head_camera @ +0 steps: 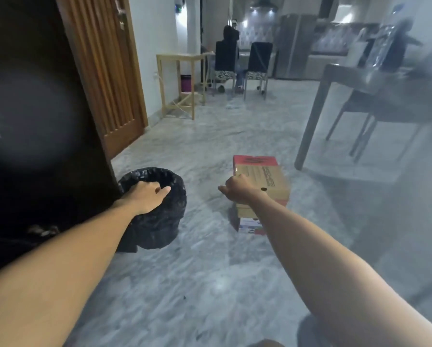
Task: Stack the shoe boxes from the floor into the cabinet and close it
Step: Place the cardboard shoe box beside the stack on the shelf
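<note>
1. Head view: our right hand [237, 189] reaches out, fingers curled on the near edge of the top shoe box [262, 181], which sits on a stack on the floor.
2. Our left hand [144, 196] hangs loose-fingered over the black-bagged bin [157, 221], left of the boxes.
3. A grey table [335, 101] stands beyond the boxes, to the right.

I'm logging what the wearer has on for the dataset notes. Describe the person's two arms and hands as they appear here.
Both arms are bare over all of the forearm that shows; no sleeve is in the frame. The left hand and the right hand are bare too, with no gloves. No watch, bracelet or ring can be made out, though the picture is hazy and the right hand's fingers are mostly hidden, so small items could be missed.
</note>
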